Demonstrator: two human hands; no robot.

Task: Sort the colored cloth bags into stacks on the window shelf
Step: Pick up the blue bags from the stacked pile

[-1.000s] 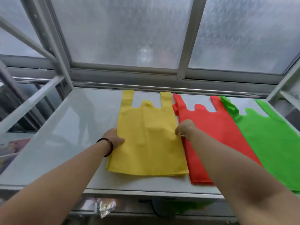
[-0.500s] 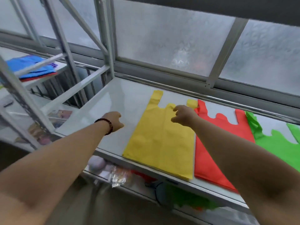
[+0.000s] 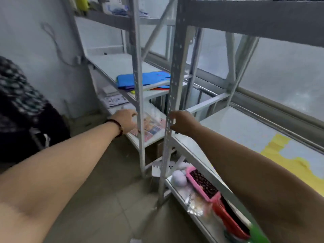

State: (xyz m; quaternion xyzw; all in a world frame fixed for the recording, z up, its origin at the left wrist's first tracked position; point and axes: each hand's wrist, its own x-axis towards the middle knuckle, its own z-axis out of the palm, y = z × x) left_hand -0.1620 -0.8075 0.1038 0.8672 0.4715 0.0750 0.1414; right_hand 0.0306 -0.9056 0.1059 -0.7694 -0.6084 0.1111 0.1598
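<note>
Between the two perforated uprights [image 3: 171,95], open floor; my left hand [image 3: 125,121] and right hand [image 3: 182,122] hold nothing, grip loosely curled; blue bags [image 3: 140,80] behind; no legible writing.

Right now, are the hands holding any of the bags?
No. The left hand and right hand hold nothing; both reach toward the blue bags on the next shelf. The yellow bag lies untouched.

Motion-blurred throughout; yellow bag [image 3: 287,163] cut off at right edge and behind right forearm [image 3: 245,165], blue bags [image 3: 140,80] partly behind uprights [image 3: 137,85], left hand's [image 3: 125,121] fingertips smeared, grip unreadable.
</note>
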